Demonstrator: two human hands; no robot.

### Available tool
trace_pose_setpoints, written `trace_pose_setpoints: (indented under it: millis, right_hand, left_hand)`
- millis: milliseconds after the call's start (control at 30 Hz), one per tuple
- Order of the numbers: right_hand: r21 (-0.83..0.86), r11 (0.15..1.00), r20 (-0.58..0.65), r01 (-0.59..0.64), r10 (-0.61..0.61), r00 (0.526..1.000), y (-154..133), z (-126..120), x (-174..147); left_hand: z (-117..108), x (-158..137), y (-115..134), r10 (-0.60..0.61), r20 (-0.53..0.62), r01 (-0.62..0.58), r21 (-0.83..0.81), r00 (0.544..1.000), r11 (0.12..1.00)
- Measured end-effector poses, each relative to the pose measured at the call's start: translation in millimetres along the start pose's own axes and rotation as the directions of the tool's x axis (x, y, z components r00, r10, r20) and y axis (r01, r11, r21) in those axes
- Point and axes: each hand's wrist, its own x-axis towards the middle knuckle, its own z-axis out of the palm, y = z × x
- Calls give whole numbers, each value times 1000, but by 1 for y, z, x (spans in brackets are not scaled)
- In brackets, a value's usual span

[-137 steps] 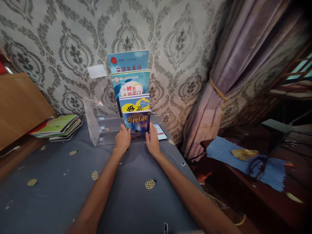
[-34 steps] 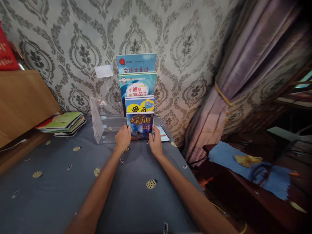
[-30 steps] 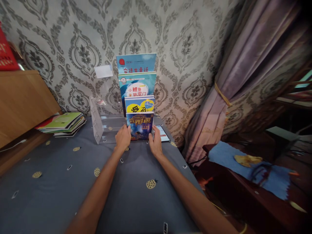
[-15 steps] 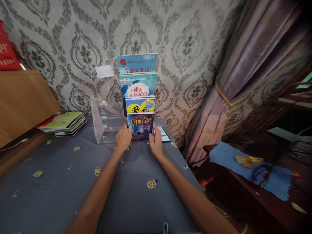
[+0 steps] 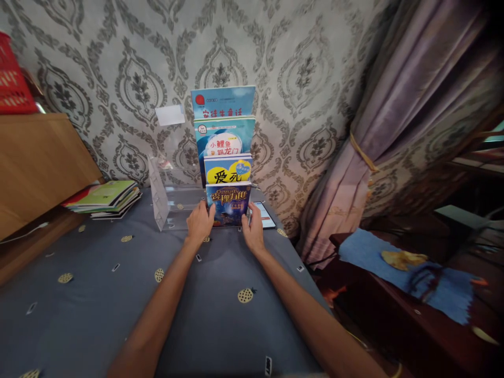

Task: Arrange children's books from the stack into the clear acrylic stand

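One dark blue book (image 5: pixel 228 206), upright between left hand (image 5: pixel 199 221) and right hand (image 5: pixel 253 227), each pinching its near side edge, thumb in front. Behind it, beyond hands: yellow-and-blue book (image 5: pixel 224 171), teal book (image 5: pixel 226 137), light blue book (image 5: pixel 223 101), stepping upward. Left of left hand: clear rack (image 5: pixel 158 194); farther left, pile of books (image 5: pixel 108 197). Just beyond right hand: phone (image 5: pixel 264 216), lying flat.

Place: a home, seemingly a lived-in room.
Wallpaper (image 5: pixel 271 37): grey, in an ornate leafy pattern.
Curtain (image 5: pixel 334 210): long, mauve, gathered by a yellow tie (image 5: pixel 363 153).
Books (image 5: pixel 226 169): bright illustrated covers, upright at a clear rack (image 5: pixel 158 202).
Cloth (image 5: pixel 90 315): blue-grey, printed with pineapples, spread under the rack.
Cabinet (image 5: pixel 39 160): plain wood, with a red basket (image 5: pixel 14 84) at its top.
Phone (image 5: pixel 265 218): just beside the books.
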Motion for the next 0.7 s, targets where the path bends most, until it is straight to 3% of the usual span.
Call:
trace_pose_setpoints:
  millis: [700]
  right_hand:
    - [11, 999, 21, -50, 49, 999, -6, -3, 1]
  left_hand:
    - [7, -10, -9, 46, -42, -50, -107, 998, 993]
